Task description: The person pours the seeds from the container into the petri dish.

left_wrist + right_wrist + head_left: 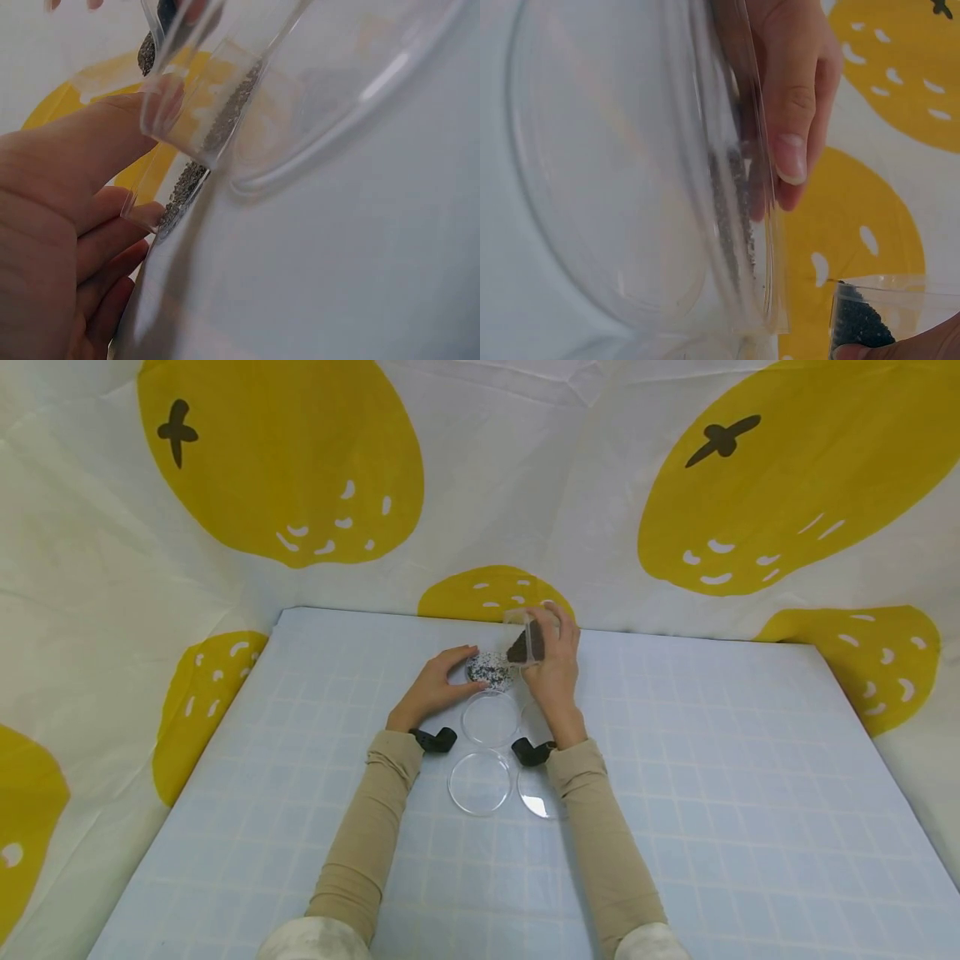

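A round clear petri dish (pixel 489 670) near the table's far edge holds dark granules scattered over its white-looking bottom. My left hand (pixel 431 689) grips it from the left, thumb on the near side and fingers on the far side. In the left wrist view the thumb (pixel 90 139) touches the clear wall. Just right of and above the dish, my right hand (pixel 557 668) holds a clear plastic container (pixel 534 642), tilted toward the dish. Dark granules (pixel 859 326) lie heaped inside that container. Whether any are falling cannot be told.
Nearer the body stand several more clear round dishes, among them one (pixel 462 718) behind another (pixel 450 783), and one (pixel 538 807) partly behind the right sleeve. Black wrist cameras (pixel 442 741) sit close above them. A patterned cloth (pixel 510 485) hangs behind the table (pixel 712 777).
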`<state>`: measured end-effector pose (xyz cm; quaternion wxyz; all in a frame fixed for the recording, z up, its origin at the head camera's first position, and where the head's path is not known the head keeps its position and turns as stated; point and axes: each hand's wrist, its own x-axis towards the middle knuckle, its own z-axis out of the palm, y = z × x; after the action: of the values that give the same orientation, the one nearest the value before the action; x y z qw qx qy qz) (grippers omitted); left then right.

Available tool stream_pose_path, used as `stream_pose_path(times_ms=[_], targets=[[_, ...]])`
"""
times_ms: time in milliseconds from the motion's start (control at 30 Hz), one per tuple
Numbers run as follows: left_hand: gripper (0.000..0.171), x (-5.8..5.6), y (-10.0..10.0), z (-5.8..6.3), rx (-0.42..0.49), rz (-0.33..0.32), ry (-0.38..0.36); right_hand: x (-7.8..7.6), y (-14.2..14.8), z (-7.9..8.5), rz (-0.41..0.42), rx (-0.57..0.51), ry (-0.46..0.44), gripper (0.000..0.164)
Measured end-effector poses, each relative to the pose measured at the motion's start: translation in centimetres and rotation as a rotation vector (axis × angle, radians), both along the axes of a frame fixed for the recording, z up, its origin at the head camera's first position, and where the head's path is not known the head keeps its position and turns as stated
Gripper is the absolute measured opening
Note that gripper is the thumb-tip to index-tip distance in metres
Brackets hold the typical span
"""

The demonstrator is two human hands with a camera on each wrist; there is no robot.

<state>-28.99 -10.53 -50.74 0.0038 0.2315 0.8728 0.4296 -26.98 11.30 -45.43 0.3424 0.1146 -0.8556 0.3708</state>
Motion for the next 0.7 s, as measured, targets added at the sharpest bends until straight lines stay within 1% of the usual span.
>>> stream_pose_path(times_ms=[167,533,700], targets=[[0.072,0.11,0.02,0.13,0.01,-0.002,-0.006,-0.16,0.23,-0.23,-0.001,-0.019,0.021,0.08],[0.072,0.1,0.04,0.24,0.012,-0.007,-0.008,-0.2,0.53,-0.34,-0.005,-0.047,0.012,0.086],[0.072,0.13,-0.01,0.14,0.011,-0.007,-0.01,-0.19,0.56,-0.41,-0.001,-0.067,0.017,0.083]])
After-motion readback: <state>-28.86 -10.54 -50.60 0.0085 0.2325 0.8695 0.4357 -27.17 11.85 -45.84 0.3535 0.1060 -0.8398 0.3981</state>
